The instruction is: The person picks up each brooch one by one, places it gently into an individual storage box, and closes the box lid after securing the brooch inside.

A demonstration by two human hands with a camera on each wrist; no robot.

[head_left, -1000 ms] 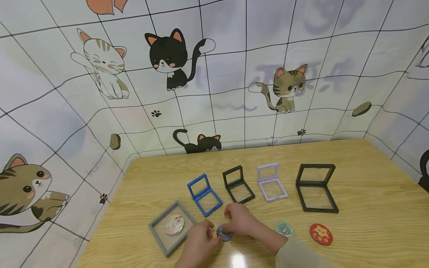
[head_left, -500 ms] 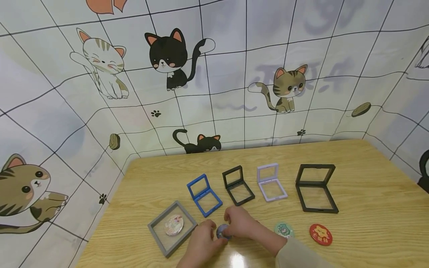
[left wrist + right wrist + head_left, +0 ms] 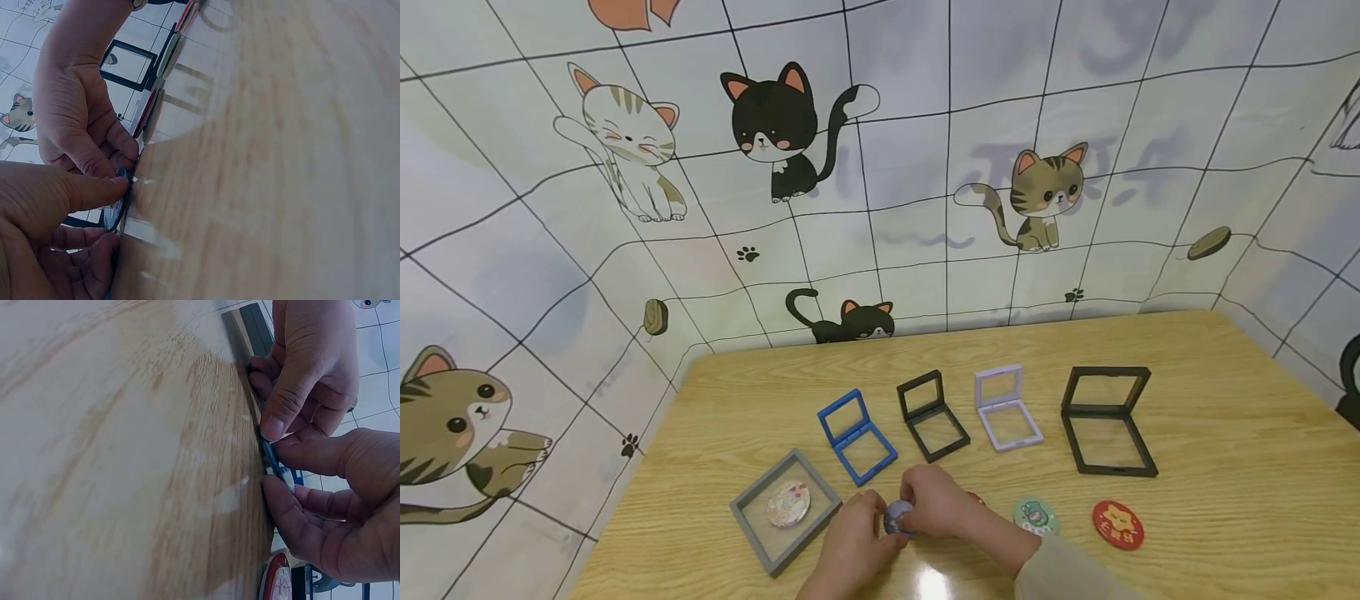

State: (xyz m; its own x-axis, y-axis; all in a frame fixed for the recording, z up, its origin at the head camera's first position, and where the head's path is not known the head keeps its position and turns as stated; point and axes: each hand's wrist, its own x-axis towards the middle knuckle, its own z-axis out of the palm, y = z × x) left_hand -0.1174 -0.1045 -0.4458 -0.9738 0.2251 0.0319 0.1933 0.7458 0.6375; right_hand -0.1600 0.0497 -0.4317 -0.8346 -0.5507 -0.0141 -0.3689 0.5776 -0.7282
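Between my two hands a round blue-purple badge (image 3: 896, 515) is held at the table surface, tilted up in the wrist views. My left hand (image 3: 853, 537) pinches its left edge; in the left wrist view its thumb (image 3: 103, 189) lies against the rim of the badge (image 3: 116, 209). From the other side my right hand (image 3: 936, 502) pinches it between thumb and curled fingers. In the right wrist view the badge (image 3: 275, 464) shows edge-on between both hands' fingertips, its face mostly hidden. A grey square frame (image 3: 751, 533) holding a pink-white round badge (image 3: 789, 504) lies left of my left hand.
Behind the hands stand unfolded display frames: blue (image 3: 865, 452), black (image 3: 936, 433), lilac (image 3: 1011, 427) and a larger black one (image 3: 1111, 421). To the right lie a green badge (image 3: 1036, 517) and a red badge (image 3: 1118, 525). Another red badge (image 3: 976, 497) is mostly hidden behind the right arm.
The right hand has come slightly down toward the viewer, and the left hand has shifted a little right, closer around the badge. The badge is now tilted more. The frames have not moved.
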